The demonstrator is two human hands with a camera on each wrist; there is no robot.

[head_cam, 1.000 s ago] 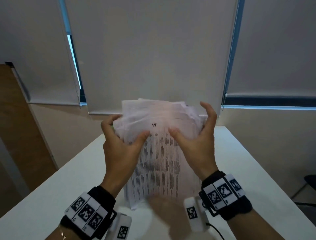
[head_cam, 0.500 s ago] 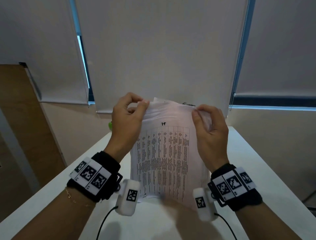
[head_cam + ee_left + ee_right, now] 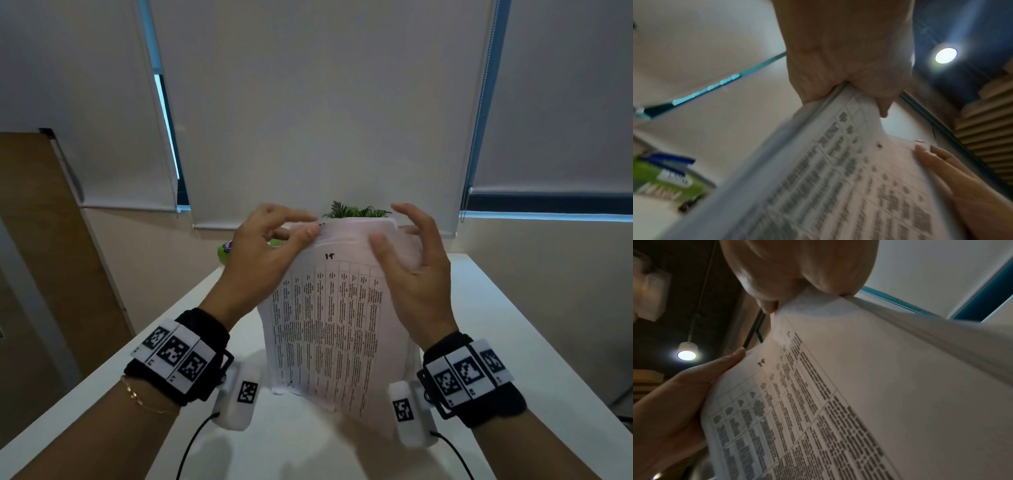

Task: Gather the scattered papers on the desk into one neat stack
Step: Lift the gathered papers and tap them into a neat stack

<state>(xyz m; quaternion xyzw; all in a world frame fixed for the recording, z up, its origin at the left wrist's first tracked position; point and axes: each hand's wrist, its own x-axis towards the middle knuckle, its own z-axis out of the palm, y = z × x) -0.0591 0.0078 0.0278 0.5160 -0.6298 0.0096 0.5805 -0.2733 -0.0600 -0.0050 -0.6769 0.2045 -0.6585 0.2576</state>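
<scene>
A stack of printed papers [image 3: 329, 329] stands upright over the white desk [image 3: 513, 342], a table of text facing me. Its lower edge is blurred near the desk top, and I cannot tell if it touches. My left hand [image 3: 270, 253] pinches the top left corner, thumb in front and fingers behind. My right hand [image 3: 411, 270] holds the top right corner, thumb on the front sheet and fingers spread behind. The left wrist view shows the left hand [image 3: 849, 56] clamped on the stack [image 3: 838, 186]. In the right wrist view the right hand [image 3: 797, 269] grips the stack's edge [image 3: 879, 402].
A small green plant [image 3: 356, 209] peeks over the top of the stack at the desk's far end. A green packet [image 3: 224, 251] lies at the far left. Closed roller blinds hang behind. Desk edges run down both sides.
My hands went from the sides of a fanned bundle to its top corners. The sheets have drawn into a more even stack, which sits lower so the plant shows above it.
</scene>
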